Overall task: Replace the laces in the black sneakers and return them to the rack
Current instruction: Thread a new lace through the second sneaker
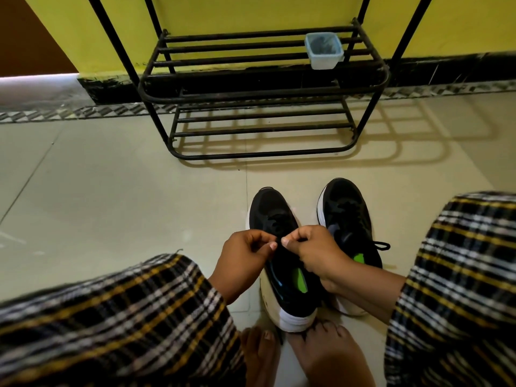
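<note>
Presently we are finding both black sneakers standing on the floor tiles [139, 196], short of the rack [262, 90], toes pointing toward it. The left sneaker [282, 263] is lying directly under the hands, its long axis running from the bare feet toward the rack; the right sneaker [349, 219] is sitting just beside it, a lace end [381, 245] trailing off its side.

The left hand [245, 255] and the right hand [310, 247] are meeting over the upper eyelets of the left sneaker, each with fingers curled and thumb pinching what we are judging to be its black lace [279, 243]; the strand itself is too dark to trace. Both hands are equally near the eyelet row, one on each side of the shoe's axis.

We are judging lacing of this shoe to be under way, with the return to the rack not yet done. A small plastic tub [324, 50] is sitting on the rack's upper shelf.
</note>
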`<state>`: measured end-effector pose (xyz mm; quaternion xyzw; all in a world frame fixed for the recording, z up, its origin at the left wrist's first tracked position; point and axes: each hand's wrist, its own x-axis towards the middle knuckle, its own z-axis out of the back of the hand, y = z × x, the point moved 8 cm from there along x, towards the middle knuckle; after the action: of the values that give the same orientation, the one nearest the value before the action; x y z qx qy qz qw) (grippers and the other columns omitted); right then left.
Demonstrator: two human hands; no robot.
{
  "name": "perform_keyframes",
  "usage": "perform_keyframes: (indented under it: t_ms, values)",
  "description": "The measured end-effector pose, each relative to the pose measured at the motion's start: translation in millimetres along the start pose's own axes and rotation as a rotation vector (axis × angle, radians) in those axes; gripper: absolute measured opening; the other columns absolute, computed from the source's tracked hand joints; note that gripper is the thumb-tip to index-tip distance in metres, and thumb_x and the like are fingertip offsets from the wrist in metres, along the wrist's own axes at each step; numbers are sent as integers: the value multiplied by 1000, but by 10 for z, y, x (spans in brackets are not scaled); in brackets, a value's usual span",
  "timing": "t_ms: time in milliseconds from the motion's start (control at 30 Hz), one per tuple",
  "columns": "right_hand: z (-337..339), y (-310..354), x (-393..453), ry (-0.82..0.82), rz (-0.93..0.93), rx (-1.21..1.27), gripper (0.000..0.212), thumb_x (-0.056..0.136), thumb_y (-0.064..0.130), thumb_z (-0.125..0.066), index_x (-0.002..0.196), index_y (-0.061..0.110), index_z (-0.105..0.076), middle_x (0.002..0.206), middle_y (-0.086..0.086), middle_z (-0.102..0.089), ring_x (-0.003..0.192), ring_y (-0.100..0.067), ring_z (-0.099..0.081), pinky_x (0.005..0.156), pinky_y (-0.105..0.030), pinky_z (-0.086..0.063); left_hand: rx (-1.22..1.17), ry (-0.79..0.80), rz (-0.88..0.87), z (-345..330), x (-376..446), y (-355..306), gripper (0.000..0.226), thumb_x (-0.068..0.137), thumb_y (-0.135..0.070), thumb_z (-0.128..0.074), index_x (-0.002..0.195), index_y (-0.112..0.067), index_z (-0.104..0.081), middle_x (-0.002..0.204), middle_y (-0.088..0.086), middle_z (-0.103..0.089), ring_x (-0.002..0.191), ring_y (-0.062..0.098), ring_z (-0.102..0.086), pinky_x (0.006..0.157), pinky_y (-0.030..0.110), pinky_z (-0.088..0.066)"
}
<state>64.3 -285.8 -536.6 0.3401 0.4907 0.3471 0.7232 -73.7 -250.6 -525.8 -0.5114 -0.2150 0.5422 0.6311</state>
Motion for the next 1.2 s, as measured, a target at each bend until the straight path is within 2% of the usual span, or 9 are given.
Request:
perform_keyframes:
  t_ms: [200,333,533,667,800,900,967,1067,1200]
  values:
    - [-22,102,-75,47,102,53,14,90,12,-61,77,11,-66,49,12,-55,42,3,-49,42,-8,-35,-171,-11,98,0,-18,43,14,93,-14,-58,82,-11,-65,70,2,-63,64,8,-59,56,15,-47]
    - [-59,158,-82,88,205,-157,11,92,14,-58,88,13,-68,67,8,-57,52,-2,-51,52,-16,-41,8,-12,68,8,41,6,15,94,-19,-54,84,-9,-61,79,8,-62,75,21,-60,67,33,-50]
    - [12,518,-330,89,747,-333,12,88,13,-55,89,17,-66,89,10,-56,86,-5,-55,75,-14,-41,54,-52,12,127,50,-39,17,96,-22,-47,85,-15,-58,86,6,-66,85,23,-63,78,40,-51]
    - [-161,532,-584,229,985,-545,10,87,14,-55,89,15,-65,88,6,-60,85,-13,-53,74,-30,-44,1,-121,-20,238,35,-171,21,98,-23,-43,84,-17,-56,88,5,-68,86,24,-64,79,41,-51]
    - [-274,479,-732,303,1127,-758,10,84,15,-56,87,15,-65,83,1,-60,79,-19,-53,73,-32,-42,-227,-188,-94,495,54,-508,26,100,-15,-34,79,-18,-49,87,-1,-69,87,22,-66,74,29,-51]
    - [-342,323,-773,422,1107,-843,12,84,18,-52,87,15,-63,85,0,-57,77,-18,-54,67,-28,-43,-459,-244,-70,693,73,-579,27,102,-15,-29,79,-14,-44,65,-2,-61,68,18,-66,67,29,-57]
    - [-370,208,-772,464,1051,-863,15,87,20,-49,88,15,-62,92,-2,-54,78,-17,-54,62,-25,-42,-559,-243,26,705,65,-481,26,101,-14,-31,77,-14,-40,55,-1,-45,44,12,-48,44,25,-48]
    - [-385,116,-704,438,994,-887,17,92,26,-46,94,17,-60,100,-2,-50,81,-16,-53,63,-24,-44,-194,-127,139,581,36,-247,21,97,-16,-38,79,-10,-48,65,3,-49,46,12,-39,43,23,-33]
    - [-413,76,-625,425,926,-922,21,94,33,-41,98,21,-58,100,-1,-47,75,-16,-52,59,-24,-38,785,152,-58,288,-46,-25,24,96,-29,-49,104,-11,-63,100,4,-68,93,22,-61,79,32,-48]
